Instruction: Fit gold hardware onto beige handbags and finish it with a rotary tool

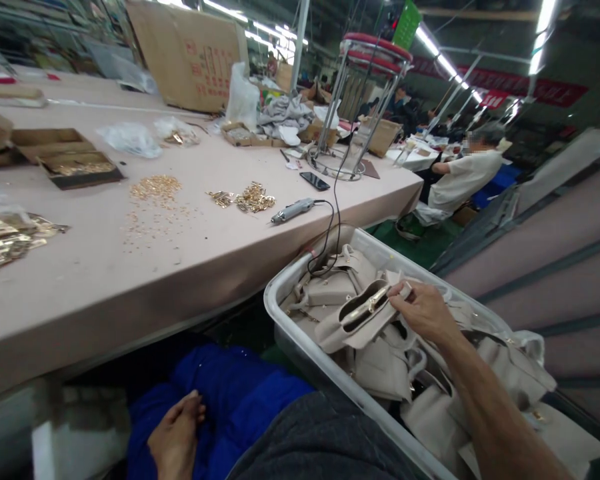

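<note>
My right hand (pixel 423 310) reaches into a white plastic bin (pixel 300 353) at the right and grips a beige leather bag part (pixel 363 317) with a gold metal bar by its upper end. Several more beige bag parts (pixel 395 373) fill the bin. My left hand (pixel 176 437) rests low on blue cloth (pixel 235 393) in my lap, fingers curled loosely together, holding nothing visible. A pale pink worktable (pixel 130 267) stretches to the left of the bin.
On the table lie piles of gold fittings (pixel 156 187), gold clasps (pixel 253 198), a grey electric screwdriver (pixel 294 211) with a black cord, a phone (pixel 315 181), trays (pixel 77 167) and an upturned stool (pixel 363 100). A seated person (pixel 463 177) works at the back right.
</note>
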A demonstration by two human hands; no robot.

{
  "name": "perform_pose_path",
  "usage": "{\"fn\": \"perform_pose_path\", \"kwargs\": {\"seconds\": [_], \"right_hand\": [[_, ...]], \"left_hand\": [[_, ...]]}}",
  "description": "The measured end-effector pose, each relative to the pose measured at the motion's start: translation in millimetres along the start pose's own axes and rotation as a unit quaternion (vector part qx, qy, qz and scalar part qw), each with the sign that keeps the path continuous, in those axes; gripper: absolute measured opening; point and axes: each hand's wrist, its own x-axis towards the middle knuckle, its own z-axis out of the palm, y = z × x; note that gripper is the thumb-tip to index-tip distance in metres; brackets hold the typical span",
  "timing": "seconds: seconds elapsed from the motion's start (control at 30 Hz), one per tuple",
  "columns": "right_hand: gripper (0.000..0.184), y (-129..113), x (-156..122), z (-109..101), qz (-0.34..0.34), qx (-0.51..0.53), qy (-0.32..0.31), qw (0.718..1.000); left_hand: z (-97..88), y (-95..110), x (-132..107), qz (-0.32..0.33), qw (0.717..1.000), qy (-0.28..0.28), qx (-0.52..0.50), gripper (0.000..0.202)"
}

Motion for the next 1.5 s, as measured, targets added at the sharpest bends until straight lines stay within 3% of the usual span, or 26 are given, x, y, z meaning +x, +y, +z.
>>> {"fn": "perform_pose_path", "kwargs": {"seconds": [0.07, 0.2, 0.3, 0.37, 0.4, 0.47, 0.57, 0.63, 0.7, 0.8, 0.87, 0.93, 1.0, 1.03, 1.13, 1.23, 1.37, 1.43, 1.5], "right_hand": [[0.015, -31, -6, -15, -0.091, 0.057, 0.008, 0.994], [0.007, -80, -14, -27, -0.228, 0.156, 0.058, 0.959], [0.015, -114, -9, -16, -0.307, 0.255, -0.005, 0.917], [0.013, -138, 0, 4, -0.349, 0.333, -0.108, 0.869], [0.009, -149, 4, 19, -0.354, 0.37, -0.16, 0.844], [0.009, -171, 11, 53, -0.321, 0.437, -0.241, 0.805], [0.029, -198, 15, 105, -0.251, 0.441, -0.311, 0.804], [0.026, -214, 15, 134, -0.29, 0.35, -0.342, 0.823], [0.012, -230, 13, 157, -0.374, 0.222, -0.35, 0.83], [0.019, -254, 3, 193, -0.454, 0.062, -0.343, 0.82], [0.019, -266, -9, 219, -0.473, 0.015, -0.347, 0.81], [0.015, -271, -25, 247, -0.483, -0.001, -0.353, 0.801], [0.016, -267, -42, 271, -0.503, 0.001, -0.343, 0.793], [0.018, -262, -49, 282, -0.52, 0.009, -0.33, 0.788], [0.027, -246, -67, 305, -0.58, 0.059, -0.277, 0.764], [0.034, -234, -75, 317, -0.616, 0.114, -0.236, 0.743], [0.033, -233, -77, 322, -0.637, 0.166, -0.197, 0.726], [0.03, -235, -78, 322, -0.646, 0.182, -0.174, 0.72], [0.028, -234, -78, 321, -0.651, 0.192, -0.159, 0.717]], "left_hand": [[5.8, 19, -20, -0.046, 0.993, -0.041, -0.101, 0.044], [22.4, 69, -77, -0.081, 0.952, -0.226, -0.188, 0.065], [26.6, 91, -111, -0.121, 0.858, -0.402, -0.297, 0.073], [18.6, 94, -121, -0.116, 0.81, -0.444, -0.365, 0.067], [11.0, 93, -123, -0.118, 0.803, -0.439, -0.386, 0.064], [-9.2, 88, -126, -0.139, 0.815, -0.393, -0.403, 0.06], [-41.1, 78, -139, -0.173, 0.852, -0.266, -0.417, 0.064], [-56.2, 71, -155, -0.188, 0.869, -0.162, -0.429, 0.064], [-64.7, 66, -172, -0.209, 0.872, -0.08, -0.436, 0.062], [-70.2, 59, -189, -0.242, 0.864, -0.01, -0.441, 0.061], [-74.4, 54, -193, -0.264, 0.857, -0.008, -0.442, 0.061], [-83.2, 48, -193, -0.274, 0.855, -0.044, -0.438, 0.062], [-98.7, 42, -195, -0.274, 0.875, -0.091, -0.389, 0.062], [-108.7, 41, -197, -0.266, 0.898, -0.107, -0.334, 0.062], [-140.0, 56, -208, -0.186, 0.971, -0.114, -0.102, 0.063], [-153.4, 95, -207, -0.057, 0.994, -0.096, 0.008, 0.057], [-129.3, 137, -163, 0.046, 0.998, -0.041, 0.006, 0.048], [-108.6, 141, -134, 0.055, 0.998, -0.036, 0.01, 0.049], [-88.5, 134, -110, 0.022, 0.996, -0.082, -0.03, 0.054]]}}
